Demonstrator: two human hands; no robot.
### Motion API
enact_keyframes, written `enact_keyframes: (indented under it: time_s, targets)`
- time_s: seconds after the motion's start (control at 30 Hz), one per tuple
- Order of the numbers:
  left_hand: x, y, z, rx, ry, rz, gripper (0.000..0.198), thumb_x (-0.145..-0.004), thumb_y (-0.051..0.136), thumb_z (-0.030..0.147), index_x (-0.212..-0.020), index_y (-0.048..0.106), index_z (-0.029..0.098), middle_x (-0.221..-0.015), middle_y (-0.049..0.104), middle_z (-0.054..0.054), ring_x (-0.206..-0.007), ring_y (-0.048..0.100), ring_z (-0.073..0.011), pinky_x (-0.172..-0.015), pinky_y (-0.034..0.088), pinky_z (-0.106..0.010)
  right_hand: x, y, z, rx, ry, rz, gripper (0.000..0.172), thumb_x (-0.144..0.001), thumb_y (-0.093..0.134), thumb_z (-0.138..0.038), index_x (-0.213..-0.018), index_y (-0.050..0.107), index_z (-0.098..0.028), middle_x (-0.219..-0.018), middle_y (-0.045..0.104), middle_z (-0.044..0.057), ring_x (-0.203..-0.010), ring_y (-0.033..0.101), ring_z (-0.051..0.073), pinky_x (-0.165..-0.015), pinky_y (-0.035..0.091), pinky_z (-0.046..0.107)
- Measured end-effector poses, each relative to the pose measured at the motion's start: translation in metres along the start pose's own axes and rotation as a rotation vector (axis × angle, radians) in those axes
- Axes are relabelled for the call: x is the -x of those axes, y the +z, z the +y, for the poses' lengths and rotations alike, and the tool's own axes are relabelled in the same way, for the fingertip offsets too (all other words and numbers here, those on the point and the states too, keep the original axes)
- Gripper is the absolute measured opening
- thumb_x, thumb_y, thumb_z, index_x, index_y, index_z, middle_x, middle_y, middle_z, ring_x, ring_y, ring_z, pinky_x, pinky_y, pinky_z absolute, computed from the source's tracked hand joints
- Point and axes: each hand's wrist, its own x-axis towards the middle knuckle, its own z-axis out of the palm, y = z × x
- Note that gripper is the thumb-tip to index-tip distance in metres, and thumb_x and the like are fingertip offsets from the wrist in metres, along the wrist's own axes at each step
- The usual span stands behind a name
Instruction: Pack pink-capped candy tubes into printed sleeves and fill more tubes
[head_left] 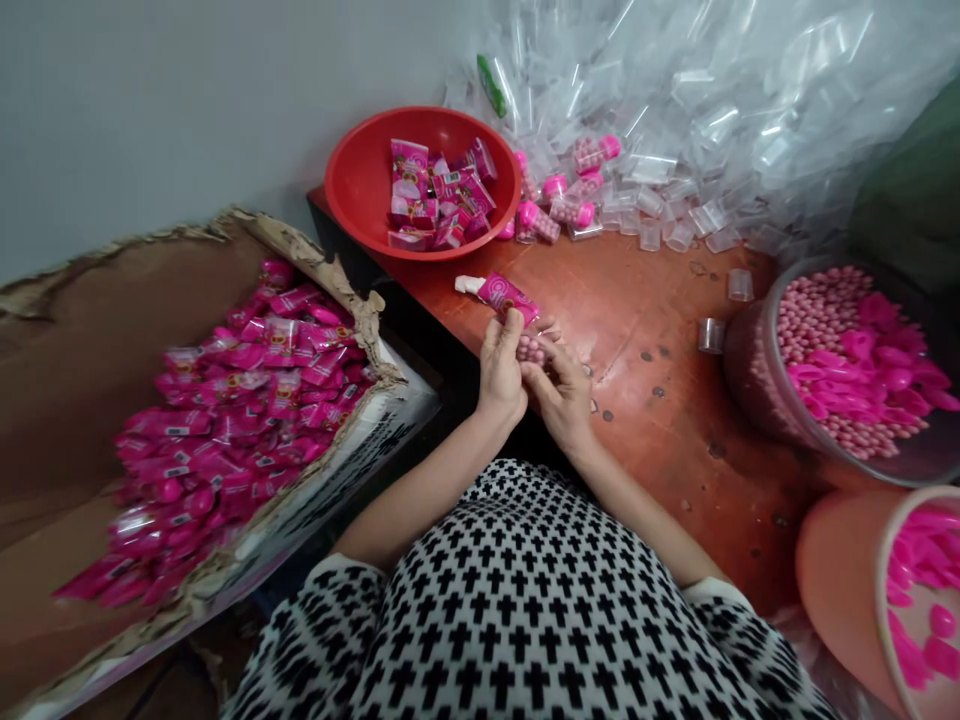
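Close together over the table's near edge, my left hand (502, 368) and my right hand (564, 388) are both closed on a small clear container of pink balls (531, 349). The fingers partly cover the container. A pink printed packet (510, 297) is just beyond my left thumb, with a white piece (470, 285) at its far end. Whether my left fingers also grip the packet I cannot tell. Several filled containers with pink caps (544, 222) lie at the back of the table.
A red bowl (349, 215) holds pink packets. At left, a torn cardboard box (67, 400) contains many pink pieces. Empty clear containers (705, 130) pile up behind the orange table (637, 320). A tub (757, 380) of balls and pink caps and a peach bucket (832, 560) stand right.
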Motion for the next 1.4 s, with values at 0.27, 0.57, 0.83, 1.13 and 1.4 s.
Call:
enact_keyframes:
  time_s: [0.27, 0.57, 0.83, 1.13, 1.4]
  targets:
    - [-0.005, 0.002, -0.012, -0.106, 0.057, 0.110, 0.055, -0.076, 0.076, 0.068, -0.078, 0.046, 0.022, -0.052, 0.056, 0.008, -0.036, 0.046, -0.0040, -0.035, 0.024, -0.018, -0.006, -0.029, -0.029, 0.751, -0.153, -0.404, 0.032, -0.103, 0.050, -0.040, -0.113, 0.076, -0.024, -0.099, 0.076, 0.012, -0.072, 0.066, 0.020, -0.064, 0.042, 0.030]
    - [-0.006, 0.009, -0.017, -0.133, 0.010, -0.031, 0.056, -0.065, 0.086, 0.064, -0.085, 0.054, 0.021, -0.049, 0.052, 0.011, -0.032, 0.037, -0.0022, -0.032, 0.023, -0.015, -0.037, -0.073, -0.042, 0.360, -0.023, -0.238, 0.035, -0.087, 0.072, -0.058, -0.085, 0.074, -0.022, -0.073, 0.072, 0.004, -0.062, 0.059, 0.016, -0.060, 0.036, 0.027]
    - [0.004, 0.020, -0.018, -0.269, -0.021, -0.317, 0.055, -0.065, 0.090, 0.054, -0.101, 0.063, 0.022, -0.053, 0.060, 0.008, -0.028, 0.042, -0.0057, -0.027, 0.027, -0.018, -0.086, -0.084, -0.033, -0.142, 0.131, -0.111, 0.043, -0.070, 0.085, -0.057, -0.067, 0.067, -0.018, -0.059, 0.058, -0.005, -0.055, 0.048, 0.008, -0.051, 0.035, 0.021]
    - [0.018, 0.038, -0.016, -0.155, -0.188, -0.203, 0.053, -0.055, 0.091, 0.054, -0.076, 0.058, 0.019, -0.043, 0.052, 0.009, -0.028, 0.036, -0.0032, -0.028, 0.026, -0.014, -0.075, -0.075, -0.017, -0.173, 0.135, 0.197, 0.042, -0.083, 0.075, -0.058, -0.071, 0.061, -0.021, -0.059, 0.053, -0.005, -0.048, 0.045, 0.008, -0.042, 0.036, 0.021]
    - [0.019, 0.042, -0.019, -0.110, -0.167, -0.238, 0.047, -0.058, 0.089, 0.050, -0.061, 0.056, 0.018, -0.041, 0.052, 0.007, -0.028, 0.039, -0.0036, -0.028, 0.029, -0.014, -0.060, -0.059, -0.009, -0.033, 0.101, 0.293, 0.050, -0.089, 0.064, -0.064, -0.068, 0.049, -0.021, -0.059, 0.046, -0.007, -0.052, 0.042, 0.008, -0.050, 0.035, 0.023]
